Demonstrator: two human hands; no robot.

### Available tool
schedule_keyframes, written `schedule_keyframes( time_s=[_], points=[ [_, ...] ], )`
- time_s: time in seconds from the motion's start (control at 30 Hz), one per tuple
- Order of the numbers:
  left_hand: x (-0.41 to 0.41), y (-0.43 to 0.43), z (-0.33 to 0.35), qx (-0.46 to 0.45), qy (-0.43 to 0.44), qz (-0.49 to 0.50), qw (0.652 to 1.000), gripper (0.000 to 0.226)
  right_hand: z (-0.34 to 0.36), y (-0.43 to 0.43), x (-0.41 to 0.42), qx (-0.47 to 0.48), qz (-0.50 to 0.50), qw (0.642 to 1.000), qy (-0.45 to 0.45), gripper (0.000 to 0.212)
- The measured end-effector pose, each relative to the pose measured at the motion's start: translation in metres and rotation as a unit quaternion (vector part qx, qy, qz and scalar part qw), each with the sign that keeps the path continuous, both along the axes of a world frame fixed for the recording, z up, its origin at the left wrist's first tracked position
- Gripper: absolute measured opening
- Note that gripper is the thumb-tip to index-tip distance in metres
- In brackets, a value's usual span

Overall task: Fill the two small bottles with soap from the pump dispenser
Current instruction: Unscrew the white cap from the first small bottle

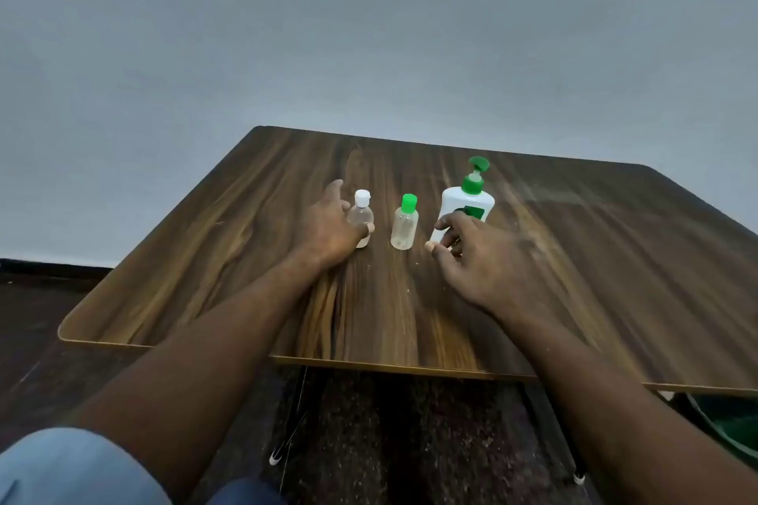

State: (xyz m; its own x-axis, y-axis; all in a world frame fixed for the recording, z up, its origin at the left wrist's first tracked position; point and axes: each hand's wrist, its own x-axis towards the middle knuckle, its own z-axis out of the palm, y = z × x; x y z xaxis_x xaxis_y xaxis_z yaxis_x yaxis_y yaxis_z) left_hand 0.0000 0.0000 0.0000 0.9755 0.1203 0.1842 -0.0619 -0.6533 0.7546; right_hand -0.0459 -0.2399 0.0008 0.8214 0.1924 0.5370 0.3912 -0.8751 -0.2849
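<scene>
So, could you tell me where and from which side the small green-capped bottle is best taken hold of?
Probably round its clear body, below the green cap, coming from the near side: the green-capped bottle stands upright and free, but the left hand holding the white-capped bottle and the dispenser flank it.

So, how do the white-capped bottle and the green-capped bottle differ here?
The white-capped bottle is gripped by the left hand; the green-capped bottle stands free, untouched. The white-capped bottle sits leftmost; the green-capped bottle is in the middle, next to the pump dispenser. Caps differ: white against green. Both are small, clear, capped and upright on the table.
</scene>
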Motion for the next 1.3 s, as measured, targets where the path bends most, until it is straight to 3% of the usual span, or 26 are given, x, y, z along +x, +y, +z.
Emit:
schedule_keyframes(
  time_s=[0.23, 0.4, 0.5, 0.7, 0.93, 1.07, 1.17, 1.3],
  points=[
    [0.014, -0.010, -0.022, -0.025, -0.035, 0.027, 0.999, 0.082, -0.014, 0.019, 0.013, 0.075, -0.008, 0.997, 0.016, 0.020],
    [0.024, -0.011, -0.038, -0.011, -0.070, 0.026, 0.997, 0.057, -0.023, 0.036, 0.028, 0.106, 0.019, 0.994, 0.001, 0.019],
    [0.030, -0.007, -0.045, 0.008, -0.079, 0.028, 0.996, 0.030, -0.022, 0.050, 0.038, 0.123, 0.054, 0.991, -0.025, 0.017],
    [0.037, -0.005, -0.056, -0.001, -0.100, 0.025, 0.995, 0.040, -0.017, 0.071, 0.063, 0.142, 0.091, 0.984, -0.057, 0.015],
    [0.032, -0.003, -0.053, 0.023, -0.093, 0.023, 0.995, 0.025, -0.017, 0.081, 0.083, 0.160, 0.097, 0.979, -0.079, 0.026],
    [0.029, -0.004, -0.048, 0.044, -0.093, -0.007, 0.995, 0.044, -0.020, 0.091, 0.084, 0.173, 0.098, 0.976, -0.085, 0.038],
    [0.030, -0.003, -0.049, 0.044, -0.085, -0.001, 0.995, 0.018, -0.022, 0.097, 0.086, 0.191, 0.093, 0.973, -0.091, 0.039],
    [0.031, -0.005, -0.047, 0.045, -0.089, 0.008, 0.995, 0.018, -0.025, 0.099, 0.090, 0.196, 0.077, 0.972, -0.108, 0.037]
  ],
)
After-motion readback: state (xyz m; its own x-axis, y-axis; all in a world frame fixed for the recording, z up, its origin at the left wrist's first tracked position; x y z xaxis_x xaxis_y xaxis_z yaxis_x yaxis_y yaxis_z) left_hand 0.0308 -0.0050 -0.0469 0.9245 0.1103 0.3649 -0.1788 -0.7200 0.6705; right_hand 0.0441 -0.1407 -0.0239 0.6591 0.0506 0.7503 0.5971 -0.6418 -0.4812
